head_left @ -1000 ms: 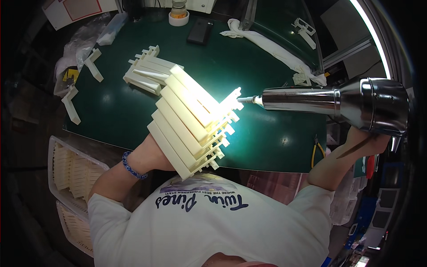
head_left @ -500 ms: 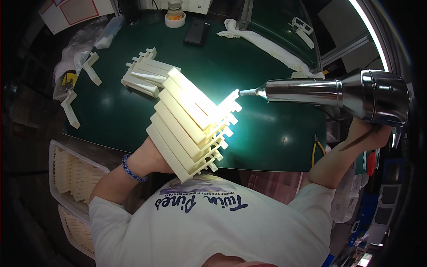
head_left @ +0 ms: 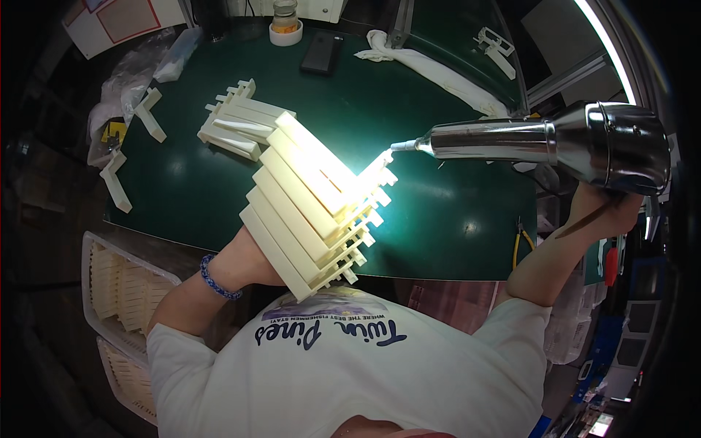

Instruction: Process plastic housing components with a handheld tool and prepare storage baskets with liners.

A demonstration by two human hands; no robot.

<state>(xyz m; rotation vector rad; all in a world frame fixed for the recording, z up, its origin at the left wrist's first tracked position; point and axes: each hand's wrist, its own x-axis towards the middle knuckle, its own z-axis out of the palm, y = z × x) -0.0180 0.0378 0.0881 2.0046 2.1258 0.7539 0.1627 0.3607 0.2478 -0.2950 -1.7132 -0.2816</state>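
While the left hand [head_left: 257, 259] supports the stack of cream plastic parts [head_left: 288, 197] from beneath, clamped on it with its fingers hidden, the head view shows the right hand [head_left: 615, 212] well apart from it, wrapped around the chrome tool [head_left: 489, 141]. Compared with a second ago, the tool has shifted toward the far side, its tip [head_left: 405, 146] now by the stack's uppermost prong; glare makes it impossible to tell whether they touch. The stack has hardly moved since half a second ago. It is held tilted, its lower end reaching past the table's near edge, close to the person's shirt [head_left: 350, 372]. Room spreads across the green table [head_left: 453, 233] below the tool, bounded rightward by yellow-handled pliers [head_left: 517, 250]. Beyond the stack's upper end sits a second cream cluster [head_left: 237, 120]; farther back lies a white cloth [head_left: 445, 77].
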